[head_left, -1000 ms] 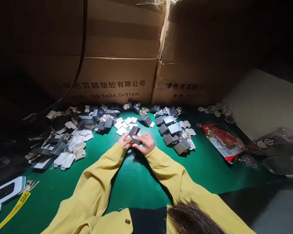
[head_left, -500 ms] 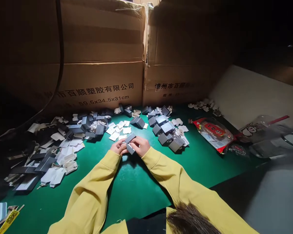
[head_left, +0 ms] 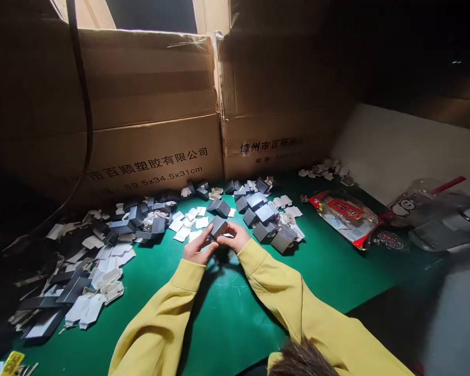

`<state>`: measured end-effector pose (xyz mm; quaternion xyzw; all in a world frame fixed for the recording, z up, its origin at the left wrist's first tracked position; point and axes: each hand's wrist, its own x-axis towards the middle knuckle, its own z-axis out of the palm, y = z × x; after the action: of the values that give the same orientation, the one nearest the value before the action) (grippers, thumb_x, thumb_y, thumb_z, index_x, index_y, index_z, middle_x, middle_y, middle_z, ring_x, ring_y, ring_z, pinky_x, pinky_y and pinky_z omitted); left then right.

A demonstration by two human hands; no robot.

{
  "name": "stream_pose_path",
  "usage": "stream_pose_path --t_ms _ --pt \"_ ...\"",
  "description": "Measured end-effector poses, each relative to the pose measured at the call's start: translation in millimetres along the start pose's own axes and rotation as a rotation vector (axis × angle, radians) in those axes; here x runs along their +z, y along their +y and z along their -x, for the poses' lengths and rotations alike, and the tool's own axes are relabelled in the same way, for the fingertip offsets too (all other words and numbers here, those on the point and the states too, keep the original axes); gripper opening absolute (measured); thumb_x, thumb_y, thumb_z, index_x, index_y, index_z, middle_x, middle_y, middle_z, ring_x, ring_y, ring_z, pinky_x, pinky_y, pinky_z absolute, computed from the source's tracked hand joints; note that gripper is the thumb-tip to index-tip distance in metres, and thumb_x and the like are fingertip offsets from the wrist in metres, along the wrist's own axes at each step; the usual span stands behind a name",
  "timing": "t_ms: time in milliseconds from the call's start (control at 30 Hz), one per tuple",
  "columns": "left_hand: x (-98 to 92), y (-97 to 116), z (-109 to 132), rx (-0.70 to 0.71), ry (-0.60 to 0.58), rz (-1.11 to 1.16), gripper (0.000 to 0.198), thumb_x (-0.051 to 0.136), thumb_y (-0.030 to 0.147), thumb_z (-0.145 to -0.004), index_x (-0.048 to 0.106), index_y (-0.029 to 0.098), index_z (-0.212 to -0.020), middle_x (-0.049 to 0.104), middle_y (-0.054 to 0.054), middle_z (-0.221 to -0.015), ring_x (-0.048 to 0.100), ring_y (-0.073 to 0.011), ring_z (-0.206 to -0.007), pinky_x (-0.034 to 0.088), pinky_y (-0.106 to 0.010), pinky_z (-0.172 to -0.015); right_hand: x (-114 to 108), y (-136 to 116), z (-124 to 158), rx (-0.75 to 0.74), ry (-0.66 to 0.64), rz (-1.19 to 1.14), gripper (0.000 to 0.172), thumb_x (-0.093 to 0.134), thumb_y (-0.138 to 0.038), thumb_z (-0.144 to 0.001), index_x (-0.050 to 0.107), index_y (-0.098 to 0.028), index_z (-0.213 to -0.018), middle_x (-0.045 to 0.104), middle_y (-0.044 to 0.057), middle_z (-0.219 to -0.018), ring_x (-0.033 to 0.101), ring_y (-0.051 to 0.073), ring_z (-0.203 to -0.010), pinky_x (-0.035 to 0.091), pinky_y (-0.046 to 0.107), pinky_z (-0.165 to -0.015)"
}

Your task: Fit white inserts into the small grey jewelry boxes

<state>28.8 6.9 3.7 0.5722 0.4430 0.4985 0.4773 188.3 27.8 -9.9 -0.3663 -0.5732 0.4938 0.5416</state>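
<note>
A small grey box (head_left: 219, 226) is held between my two hands over the green table (head_left: 227, 313). My left hand (head_left: 198, 249) grips its left side, thumb below and fingers along the edge. On the opposite side, my right hand (head_left: 237, 237) pinches the box with thumb and fingers. Just beyond it lie white card pieces (head_left: 188, 219) and another dark grey box (head_left: 219, 207). To the right of my hands is a pile of grey boxes (head_left: 267, 212).
Dark boxes and white folded card pieces (head_left: 88, 308) are heaped along the left. Large cardboard cartons (head_left: 152, 146) wall the back, with a cable (head_left: 86, 104) hanging in front. On the right lie a red food packet (head_left: 344, 214) and a clear plastic cup (head_left: 409, 201).
The grey piece was tilted with parts apart; now it looks like a closed block with a broad top face. My hands shifted slightly right. The view tipped upward, showing more above the cartons.
</note>
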Motion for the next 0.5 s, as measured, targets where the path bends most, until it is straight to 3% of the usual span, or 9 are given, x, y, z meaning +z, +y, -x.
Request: stream_pose_path --t_ms 100,200,267,367,500 --pt "35.8 18 -16 0.291 0.075 -0.126 0.043 0.072 0.030 -0.073 0.066 0.026 -0.115 0.063 -0.004 -0.124 0.057 -0.0310 -0.117 0.042 -0.051 -0.106 -29 -19 -10 -0.029 0.069 -0.153 0.040 0.080 -0.038 -0.055 0.054 -0.020 -0.080 0.062 -0.001 -0.073 0.063 0.016 -0.072 0.054 0.029 -0.069" --pt "77.3 39 -44 0.451 -0.054 -0.200 0.041 0.065 0.031 -0.080 0.064 0.020 -0.119 0.060 -0.008 -0.128 0.053 -0.0313 -0.122 0.047 -0.048 -0.100 -66 -40 -13 -0.031 0.139 -0.207 0.041 0.073 -0.039 -0.063 0.052 -0.022 -0.094 0.065 0.001 -0.085 0.064 0.016 -0.080 0.053 0.032 -0.075" --pt "103.5 50 -66 0.508 -0.177 -0.242 0.043 0.057 0.033 -0.085 0.060 0.015 -0.124 0.061 -0.011 -0.126 0.056 -0.0297 -0.118 0.051 -0.043 -0.094 -91 -52 -14 -0.030 0.200 -0.232 0.037 0.066 -0.038 -0.068 0.048 -0.024 -0.096 0.064 0.000 -0.089 0.064 0.015 -0.081 0.053 0.032 -0.076" --pt "138.2 60 -98 0.569 -0.249 -0.275 0.043 0.052 0.033 -0.088 0.055 0.016 -0.128 0.060 -0.011 -0.126 0.057 -0.0246 -0.115 0.049 -0.037 -0.095 -126 -64 -22 -0.020 0.360 -0.265 0.034 0.064 -0.032 -0.067 0.045 -0.026 -0.094 0.061 -0.003 -0.085 0.062 0.013 -0.076 0.053 0.030 -0.070" --pt "172.3 64 -126 0.635 -0.314 -0.504 0.037 0.048 0.027 -0.090 0.059 0.018 -0.124 0.058 -0.013 -0.125 0.056 -0.0242 -0.113 0.045 -0.036 -0.096 -160 -59 -42 0.021 0.658 -0.152 0.038 0.060 -0.020 -0.061 0.046 -0.024 -0.097 0.059 -0.003 -0.080 0.061 0.013 -0.073 0.052 0.028 -0.065"
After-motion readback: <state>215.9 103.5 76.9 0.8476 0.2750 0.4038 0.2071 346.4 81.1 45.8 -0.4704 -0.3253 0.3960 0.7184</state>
